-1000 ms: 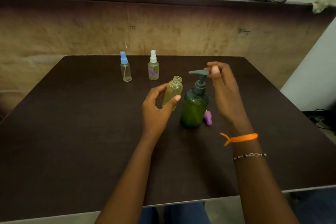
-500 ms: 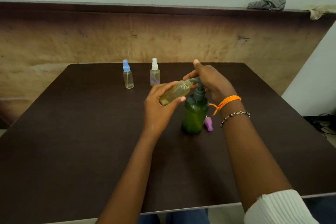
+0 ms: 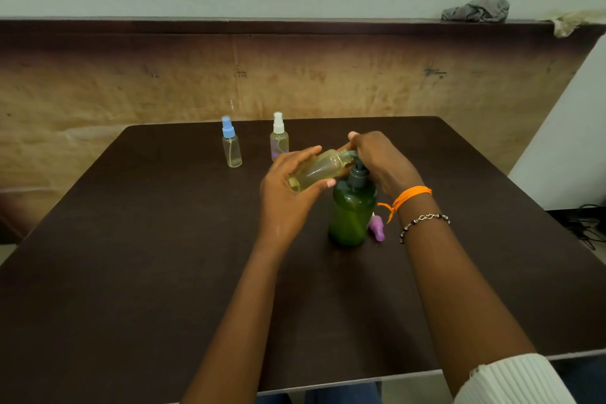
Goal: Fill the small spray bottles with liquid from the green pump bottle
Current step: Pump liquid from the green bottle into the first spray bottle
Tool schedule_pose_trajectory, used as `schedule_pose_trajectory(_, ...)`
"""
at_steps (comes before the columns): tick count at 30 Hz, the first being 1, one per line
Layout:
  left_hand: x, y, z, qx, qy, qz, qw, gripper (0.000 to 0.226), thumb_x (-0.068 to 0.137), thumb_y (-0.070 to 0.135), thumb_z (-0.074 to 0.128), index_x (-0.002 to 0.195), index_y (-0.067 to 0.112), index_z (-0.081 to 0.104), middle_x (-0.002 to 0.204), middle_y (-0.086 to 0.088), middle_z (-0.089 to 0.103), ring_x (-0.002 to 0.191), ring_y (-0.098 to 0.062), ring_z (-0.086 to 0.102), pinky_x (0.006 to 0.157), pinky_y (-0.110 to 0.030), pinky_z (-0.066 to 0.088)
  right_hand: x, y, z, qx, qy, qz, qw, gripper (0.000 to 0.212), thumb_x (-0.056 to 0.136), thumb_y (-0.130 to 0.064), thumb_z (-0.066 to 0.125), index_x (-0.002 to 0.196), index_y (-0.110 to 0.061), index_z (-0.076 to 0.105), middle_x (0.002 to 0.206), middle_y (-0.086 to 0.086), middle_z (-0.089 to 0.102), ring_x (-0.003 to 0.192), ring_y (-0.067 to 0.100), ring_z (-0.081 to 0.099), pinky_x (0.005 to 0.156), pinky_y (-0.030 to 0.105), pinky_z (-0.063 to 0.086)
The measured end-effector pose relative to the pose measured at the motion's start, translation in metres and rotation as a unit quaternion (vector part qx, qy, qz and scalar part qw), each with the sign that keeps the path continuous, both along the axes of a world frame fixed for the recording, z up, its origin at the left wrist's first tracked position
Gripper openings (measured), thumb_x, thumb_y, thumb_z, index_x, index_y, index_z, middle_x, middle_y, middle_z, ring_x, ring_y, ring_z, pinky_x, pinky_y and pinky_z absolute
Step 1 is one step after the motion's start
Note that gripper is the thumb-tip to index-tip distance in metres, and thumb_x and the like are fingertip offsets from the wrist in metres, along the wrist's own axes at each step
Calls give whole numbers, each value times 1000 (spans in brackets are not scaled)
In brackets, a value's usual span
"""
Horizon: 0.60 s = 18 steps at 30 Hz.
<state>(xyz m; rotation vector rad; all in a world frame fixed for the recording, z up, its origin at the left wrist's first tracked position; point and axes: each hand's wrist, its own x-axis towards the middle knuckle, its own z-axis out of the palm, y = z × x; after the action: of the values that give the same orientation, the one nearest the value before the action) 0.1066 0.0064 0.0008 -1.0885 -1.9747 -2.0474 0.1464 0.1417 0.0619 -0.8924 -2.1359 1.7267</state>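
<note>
The green pump bottle [image 3: 351,213] stands upright mid-table. My left hand [image 3: 288,193] grips an uncapped small clear bottle [image 3: 319,170] of yellowish liquid, tilted so its open neck meets the pump's spout. My right hand [image 3: 380,159] lies over the dark pump head, covering it, fingers curved down on it. A purple spray cap [image 3: 377,227] lies on the table just right of the green bottle's base. Two capped small spray bottles stand further back: one with a blue cap [image 3: 231,143], one with a white cap [image 3: 279,137].
The dark brown table [image 3: 131,256] ends at a near edge by my lap and backs onto a wooden wall panel. A grey cloth [image 3: 475,9] sits on the ledge at the upper right. Cables lie on the floor at the far right.
My left hand tilted the uncapped bottle from upright until its neck reached the pump spout. My right hand came down from above onto the pump head. The view shifted slightly.
</note>
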Motion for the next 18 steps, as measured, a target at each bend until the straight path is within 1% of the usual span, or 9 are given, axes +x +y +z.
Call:
schedule_pose_trajectory(3, 2, -2, 6, -2, -20, 0, 1000, 54, 64, 7, 81, 112, 22, 63, 103, 3, 63, 100, -7, 60, 86, -16, 48, 1, -1, 5, 20, -34, 2, 999, 40, 101, -24, 35, 71, -6, 55, 63, 12, 57, 57, 22, 54, 66, 31, 47)
schedule_pose_trajectory(5, 2, -2, 9, -1, -25, 0, 1000, 50, 64, 4, 81, 109, 18, 64, 105, 1, 65, 99, -5, 61, 84, -15, 48, 2, -1, 7, 23, -40, -4, 999, 36, 100, -21, 36, 71, -7, 53, 64, 11, 55, 56, 21, 52, 58, 27, 43)
schedule_pose_trajectory(7, 2, -2, 10, -2, -20, 4, 1000, 46, 64, 3, 81, 106, 14, 66, 102, 3, 67, 96, -3, 62, 82, -14, 48, 4, 0, 7, 28, -30, -19, 999, 33, 99, -15, 37, 72, -6, 53, 66, 10, 53, 56, 19, 50, 55, 27, 40)
schedule_pose_trajectory(8, 2, -1, 9, -6, -17, 5, 1000, 44, 64, 4, 81, 104, 14, 66, 101, 4, 67, 94, -3, 62, 81, -14, 48, 5, 0, 6, 32, -27, -26, 999, 30, 99, -13, 36, 77, -4, 56, 68, 9, 53, 58, 19, 50, 57, 27, 40)
schedule_pose_trajectory(9, 2, -1, 9, -9, -15, 7, 1000, 44, 64, 4, 81, 104, 14, 66, 100, 5, 67, 93, -2, 62, 80, -13, 48, 5, 0, 4, 37, -22, -33, 998, 27, 98, -11, 36, 90, -2, 60, 73, 8, 53, 62, 18, 50, 62, 26, 42)
schedule_pose_trajectory(11, 2, -1, 9, -15, -14, 8, 1000, 44, 64, 5, 81, 104, 14, 66, 98, 8, 66, 91, 2, 61, 79, -12, 47, 6, 1, 1, 56, -20, -35, 998, 33, 97, -11, 37, 118, 6, 55, 77, 3, 49, 66, 15, 47, 71, 29, 42)
schedule_pose_trajectory(12, 2, -2, 9, -17, -14, 7, 1000, 44, 64, 4, 81, 104, 14, 66, 97, 10, 65, 90, 4, 61, 78, -11, 47, 6, -1, 2, 63, -24, -33, 997, 33, 97, -10, 37, 121, 6, 54, 75, 2, 47, 64, 13, 45, 70, 29, 41)
schedule_pose_trajectory(15, 2, -4, 11, -20, -10, 6, 1000, 44, 64, 3, 81, 104, 14, 66, 96, 14, 63, 88, 8, 59, 79, -10, 46, 6, -5, 7, 72, -42, -26, 996, 26, 98, -13, 38, 98, 0, 60, 78, 13, 53, 65, 18, 46, 71, 31, 41)
schedule_pose_trajectory(18, 1, -6, 14, -22, -10, 5, 1000, 44, 65, 4, 81, 104, 16, 66, 97, 15, 63, 89, 7, 59, 80, -11, 47, 7, -9, 12, 72, -53, -11, 996, 29, 98, -16, 36, 70, -19, 45, 74, 3, 46, 65, 13, 43, 91, 39, 46)
